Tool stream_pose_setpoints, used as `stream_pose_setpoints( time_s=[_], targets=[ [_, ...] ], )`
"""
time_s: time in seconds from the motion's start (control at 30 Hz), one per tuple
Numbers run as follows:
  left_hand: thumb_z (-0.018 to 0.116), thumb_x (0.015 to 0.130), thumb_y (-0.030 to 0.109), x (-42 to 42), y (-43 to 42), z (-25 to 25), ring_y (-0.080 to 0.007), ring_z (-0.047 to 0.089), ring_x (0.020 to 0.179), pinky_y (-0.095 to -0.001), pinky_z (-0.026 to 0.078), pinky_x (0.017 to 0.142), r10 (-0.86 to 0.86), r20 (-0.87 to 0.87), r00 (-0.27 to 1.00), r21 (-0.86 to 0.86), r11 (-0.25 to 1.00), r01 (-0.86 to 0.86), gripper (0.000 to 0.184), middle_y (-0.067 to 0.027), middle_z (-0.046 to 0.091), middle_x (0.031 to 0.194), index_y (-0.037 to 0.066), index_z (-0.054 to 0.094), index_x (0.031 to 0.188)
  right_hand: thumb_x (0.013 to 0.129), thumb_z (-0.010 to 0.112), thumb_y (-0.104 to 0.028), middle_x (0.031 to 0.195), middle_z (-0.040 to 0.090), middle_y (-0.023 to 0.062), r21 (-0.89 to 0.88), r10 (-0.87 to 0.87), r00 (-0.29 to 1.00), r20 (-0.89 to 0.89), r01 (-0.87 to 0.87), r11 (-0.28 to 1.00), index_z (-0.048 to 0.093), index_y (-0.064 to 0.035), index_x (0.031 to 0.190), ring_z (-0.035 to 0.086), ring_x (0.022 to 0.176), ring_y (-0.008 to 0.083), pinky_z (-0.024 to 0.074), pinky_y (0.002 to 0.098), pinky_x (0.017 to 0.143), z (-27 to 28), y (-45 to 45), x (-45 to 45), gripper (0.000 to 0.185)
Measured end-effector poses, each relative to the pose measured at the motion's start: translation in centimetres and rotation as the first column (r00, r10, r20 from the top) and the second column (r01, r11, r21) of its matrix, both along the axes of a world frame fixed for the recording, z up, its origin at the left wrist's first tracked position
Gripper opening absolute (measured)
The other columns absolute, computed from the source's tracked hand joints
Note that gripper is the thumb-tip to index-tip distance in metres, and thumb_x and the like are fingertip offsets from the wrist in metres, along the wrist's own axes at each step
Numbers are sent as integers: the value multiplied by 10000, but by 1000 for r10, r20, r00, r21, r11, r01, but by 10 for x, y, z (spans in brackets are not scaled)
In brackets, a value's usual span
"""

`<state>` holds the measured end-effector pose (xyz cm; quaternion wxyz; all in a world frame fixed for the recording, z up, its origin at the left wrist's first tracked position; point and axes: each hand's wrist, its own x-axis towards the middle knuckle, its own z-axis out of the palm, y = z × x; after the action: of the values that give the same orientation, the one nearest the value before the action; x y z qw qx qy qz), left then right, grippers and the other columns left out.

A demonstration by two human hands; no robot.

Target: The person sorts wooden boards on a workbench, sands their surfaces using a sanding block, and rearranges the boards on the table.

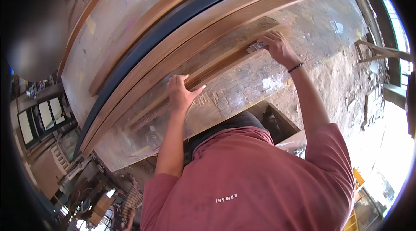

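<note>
A long brown wooden strip [216, 68] with a grooved face lies on the worn workbench [242, 96] in front of me. My left hand [180, 94] straddles it, with fingers at the far edge and thumb at the near edge, gripping it. Toward the strip's right end, my right hand [279, 49] is closed on a small crumpled grey-white piece [255, 47], pressed against the wood. Whether that piece is sandpaper, cloth or plastic I cannot tell. Just beyond the strip run long wooden mouldings [208, 36], curved by the lens.
A dark blue-black strip [173, 20] lies beyond the mouldings, with a shorter wooden board [151, 27] farther back. A wooden trestle [381, 51] stands at right. Another person [132, 200] is at lower left, near cluttered equipment. A framed panel [43, 116] leans at left.
</note>
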<state>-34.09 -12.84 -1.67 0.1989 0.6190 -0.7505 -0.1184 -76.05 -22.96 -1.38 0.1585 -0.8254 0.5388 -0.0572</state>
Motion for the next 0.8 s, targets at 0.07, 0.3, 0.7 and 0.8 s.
stream_pose_setpoints(
  time_s=[0.07, 0.3, 0.7, 0.8],
  targets=[
    [997, 656, 470, 3, -1, -8, -374, 600, 1031, -522, 483, 918, -29, 1, 1000, -31, 999, 29, 720, -143, 615, 1053, 78, 612, 1121, 1046, 594, -113, 1402, 703, 58, -7, 34, 999, -20, -34, 999, 732, -154, 1345, 589, 1375, 248, 442, 437, 1197, 5, 10, 28, 331],
    [968, 668, 556, 8, 1, -12, -335, 573, 1050, -503, 460, 929, -12, 47, 999, -41, 999, 14, 759, -106, 589, 1088, 113, 615, 1173, 1011, 637, -123, 1187, 739, 73, -320, 170, 959, 228, -92, 943, 745, -156, 1249, 656, 1197, 260, 509, 417, 1079, -29, 47, 112, 264],
    [972, 655, 520, 11, 2, -7, -341, 587, 1058, -495, 464, 928, 11, -25, 1000, -6, 1000, -11, 721, -119, 606, 1098, 105, 644, 1145, 926, 703, -165, 1138, 703, 76, -163, 153, 945, 290, -109, 981, 707, -103, 1160, 638, 1160, 282, 484, 432, 1024, 10, 74, 208, 242],
    [963, 661, 540, 26, 2, -9, -344, 584, 1151, -501, 442, 987, -48, -104, 993, 25, 998, 50, 810, -123, 615, 1178, 107, 603, 1243, 904, 728, -141, 1117, 698, 80, -222, 188, 933, 307, -122, 967, 707, -97, 1150, 643, 1127, 293, 487, 444, 1013, 9, 72, 207, 250]
  ],
)
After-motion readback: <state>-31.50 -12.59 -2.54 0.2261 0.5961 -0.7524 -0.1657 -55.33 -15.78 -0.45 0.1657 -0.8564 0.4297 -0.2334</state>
